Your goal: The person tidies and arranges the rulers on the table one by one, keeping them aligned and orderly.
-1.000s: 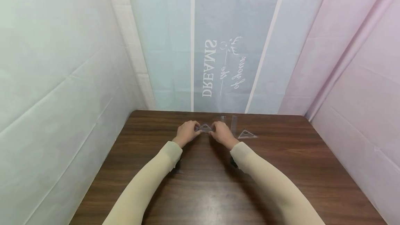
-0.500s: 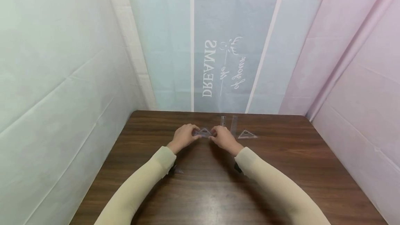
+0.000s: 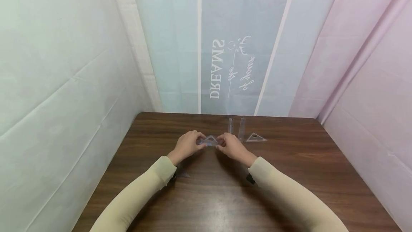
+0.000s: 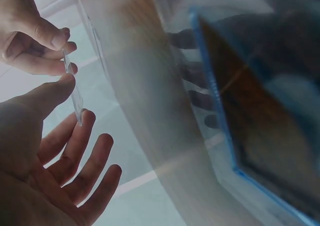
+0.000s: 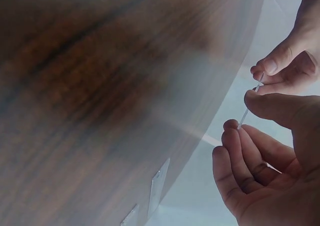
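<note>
A clear triangular set square (image 3: 210, 140) with a hole in its middle is held between both hands, over the table. My left hand (image 3: 187, 145) pinches its left corner, thumb against fingertips. My right hand (image 3: 234, 147) pinches the right corner the same way. Seen edge-on in the left wrist view, the set square (image 4: 75, 93) is a thin strip between thumb and fingers. The right wrist view likewise shows the set square (image 5: 245, 110) as a thin line, with the left hand (image 5: 295, 60) at its far end.
Beyond the right hand lie two clear rulers (image 3: 242, 129) and another clear set square (image 3: 256, 137) on the brown wooden table (image 3: 289, 174). A clear pointed piece (image 3: 184, 175) shows beside the left wrist. Printed cloth (image 3: 212, 17) hangs behind the table.
Both hands have drawn the set square a little nearer to me, away from the table's far edge. The forearms have spread slightly apart. The rulers and other set square lie unmoved.
</note>
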Demonstrator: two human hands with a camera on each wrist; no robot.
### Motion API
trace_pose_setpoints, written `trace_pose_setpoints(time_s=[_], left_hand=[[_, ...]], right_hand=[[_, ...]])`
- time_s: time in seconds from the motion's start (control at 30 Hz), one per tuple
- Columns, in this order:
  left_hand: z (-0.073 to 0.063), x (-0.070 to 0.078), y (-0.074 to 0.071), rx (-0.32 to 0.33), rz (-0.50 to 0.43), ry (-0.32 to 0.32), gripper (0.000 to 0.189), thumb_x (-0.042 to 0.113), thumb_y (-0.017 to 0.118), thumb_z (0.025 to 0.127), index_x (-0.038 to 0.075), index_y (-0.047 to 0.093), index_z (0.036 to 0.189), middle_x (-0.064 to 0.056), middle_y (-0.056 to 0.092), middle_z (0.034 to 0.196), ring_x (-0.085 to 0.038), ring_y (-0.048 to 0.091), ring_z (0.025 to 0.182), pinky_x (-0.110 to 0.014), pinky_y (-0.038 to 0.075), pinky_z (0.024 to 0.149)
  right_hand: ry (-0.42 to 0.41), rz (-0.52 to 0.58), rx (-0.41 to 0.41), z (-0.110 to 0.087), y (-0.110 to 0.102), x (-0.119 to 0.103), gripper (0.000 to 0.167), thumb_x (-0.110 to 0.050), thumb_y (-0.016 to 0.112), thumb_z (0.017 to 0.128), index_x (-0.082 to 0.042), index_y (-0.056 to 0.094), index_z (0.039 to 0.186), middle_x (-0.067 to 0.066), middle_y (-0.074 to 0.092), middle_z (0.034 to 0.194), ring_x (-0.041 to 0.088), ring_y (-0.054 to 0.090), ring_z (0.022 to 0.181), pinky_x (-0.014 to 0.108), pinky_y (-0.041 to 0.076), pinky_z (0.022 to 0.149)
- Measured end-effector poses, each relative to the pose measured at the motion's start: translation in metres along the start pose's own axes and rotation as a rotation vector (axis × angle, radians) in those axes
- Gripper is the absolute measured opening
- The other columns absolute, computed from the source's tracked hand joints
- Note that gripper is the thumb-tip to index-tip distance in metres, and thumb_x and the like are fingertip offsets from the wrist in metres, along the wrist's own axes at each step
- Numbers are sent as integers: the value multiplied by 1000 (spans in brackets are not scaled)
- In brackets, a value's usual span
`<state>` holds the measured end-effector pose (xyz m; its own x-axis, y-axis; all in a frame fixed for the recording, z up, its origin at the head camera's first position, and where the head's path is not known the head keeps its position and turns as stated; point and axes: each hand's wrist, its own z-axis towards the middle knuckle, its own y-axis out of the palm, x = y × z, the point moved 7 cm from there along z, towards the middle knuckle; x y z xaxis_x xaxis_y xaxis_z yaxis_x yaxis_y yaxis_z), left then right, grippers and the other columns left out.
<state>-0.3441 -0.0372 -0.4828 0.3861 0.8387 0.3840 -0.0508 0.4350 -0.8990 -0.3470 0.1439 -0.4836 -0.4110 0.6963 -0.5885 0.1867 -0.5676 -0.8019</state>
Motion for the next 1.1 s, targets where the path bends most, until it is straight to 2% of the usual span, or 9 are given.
trace_pose_setpoints(time_s=[0.17, 0.57, 0.8, 0.93, 1.1], left_hand=[[-13, 4, 0, 11, 20, 35, 32, 39, 86, 94, 18, 81, 118, 3, 73, 104, -16, 66, 94, -34, 54, 79], [-40, 13, -3, 29, 10, 97, 33, 38, 87, 93, 18, 81, 119, 6, 74, 102, -11, 62, 87, -30, 50, 74], [-58, 14, 2, 2, 5, 117, 34, 39, 88, 91, 18, 80, 117, 8, 71, 98, -9, 62, 84, -28, 50, 72], [-63, 16, 1, 8, 8, 141, 34, 39, 89, 90, 17, 80, 115, 8, 70, 95, -8, 61, 83, -28, 50, 72], [-66, 17, 0, -6, 24, 139, 35, 41, 89, 90, 17, 81, 114, 10, 68, 94, -7, 56, 81, -28, 48, 71]], right_hand=[[-36, 12, -7, -10, 1, -2, 27, -9, 83, 96, 0, 75, 120, 5, 70, 104, 15, 69, 91, 34, 60, 80], [-99, 27, -19, -34, 6, -11, 25, -9, 84, 94, -1, 76, 117, 0, 68, 99, 11, 66, 86, 28, 57, 74], [-152, 22, -51, -47, 16, -18, 26, -10, 85, 94, -2, 76, 117, 1, 68, 98, 12, 67, 84, 25, 55, 71], [-157, 13, -45, -51, 18, -20, 24, -9, 85, 93, -3, 76, 115, -1, 67, 96, 12, 66, 83, 25, 55, 70], [-145, 5, -59, -53, 20, -22, 24, -9, 85, 93, -4, 77, 114, -2, 66, 96, 10, 64, 84, 26, 55, 71]])
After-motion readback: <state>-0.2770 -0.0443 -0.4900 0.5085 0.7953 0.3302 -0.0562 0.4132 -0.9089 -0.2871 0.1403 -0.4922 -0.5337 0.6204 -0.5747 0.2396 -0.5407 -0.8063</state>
